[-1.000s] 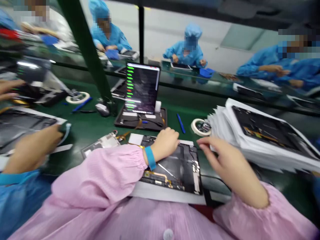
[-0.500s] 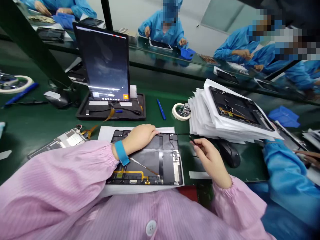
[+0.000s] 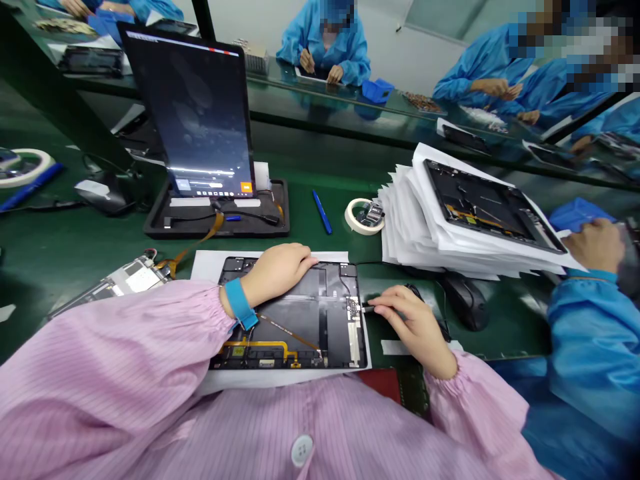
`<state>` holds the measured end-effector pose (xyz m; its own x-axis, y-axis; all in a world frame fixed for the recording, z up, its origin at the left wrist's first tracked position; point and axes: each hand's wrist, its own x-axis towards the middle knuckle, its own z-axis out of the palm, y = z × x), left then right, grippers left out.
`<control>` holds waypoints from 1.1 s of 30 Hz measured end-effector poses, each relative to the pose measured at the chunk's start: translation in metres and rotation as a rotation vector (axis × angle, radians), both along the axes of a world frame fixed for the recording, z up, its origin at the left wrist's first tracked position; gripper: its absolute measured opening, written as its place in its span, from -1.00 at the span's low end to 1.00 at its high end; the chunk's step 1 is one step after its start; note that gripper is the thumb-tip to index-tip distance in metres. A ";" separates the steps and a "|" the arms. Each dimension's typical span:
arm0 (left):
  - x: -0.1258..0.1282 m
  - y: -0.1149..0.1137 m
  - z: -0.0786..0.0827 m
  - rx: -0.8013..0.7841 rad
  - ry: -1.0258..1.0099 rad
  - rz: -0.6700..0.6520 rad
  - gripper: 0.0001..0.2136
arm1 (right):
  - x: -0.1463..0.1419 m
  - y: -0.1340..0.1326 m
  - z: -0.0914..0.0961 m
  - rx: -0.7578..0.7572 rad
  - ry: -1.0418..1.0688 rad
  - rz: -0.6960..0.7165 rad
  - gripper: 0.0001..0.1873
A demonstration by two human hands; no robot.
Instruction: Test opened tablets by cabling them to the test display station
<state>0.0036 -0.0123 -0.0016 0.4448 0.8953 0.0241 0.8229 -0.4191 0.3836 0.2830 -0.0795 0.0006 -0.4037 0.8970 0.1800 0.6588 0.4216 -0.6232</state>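
An opened tablet housing (image 3: 300, 317) lies on white paper in front of me, its inside facing up with ribbon cables and a small board showing. My left hand (image 3: 280, 268), with a blue wristband (image 3: 241, 304), lies across its upper left part, fingers closed over the far edge; the fingertips are partly hidden. Pinched between the thumb and fingers of my right hand (image 3: 414, 321) is a black cable plug (image 3: 369, 308). The plug meets the housing's right edge beside the small board; I cannot tell how far in it sits.
Behind the housing, a lit screen (image 3: 205, 120) stands in a black tray (image 3: 200, 230). A blue pen (image 3: 322, 212), a tape roll (image 3: 353, 230), a paper stack (image 3: 405, 227) bearing another housing, and a mouse (image 3: 465, 301) lie around. A co-worker's hand (image 3: 595, 245) is at far right.
My right hand has moved left with the cable plug, bringing it to the housing's right edge. My left hand stays in place. The co-worker's hand at right has come into view by the stack.
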 end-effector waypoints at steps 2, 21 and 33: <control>0.000 0.000 0.000 -0.001 -0.001 0.001 -0.62 | -0.002 -0.001 -0.002 0.014 0.013 -0.006 -0.77; 0.001 0.001 0.003 -0.043 -0.008 0.018 -0.63 | -0.006 -0.005 -0.006 0.038 0.054 -0.105 -0.78; -0.001 0.003 -0.001 -0.047 -0.033 0.020 -0.65 | 0.002 -0.006 0.003 -0.052 -0.036 0.095 -0.80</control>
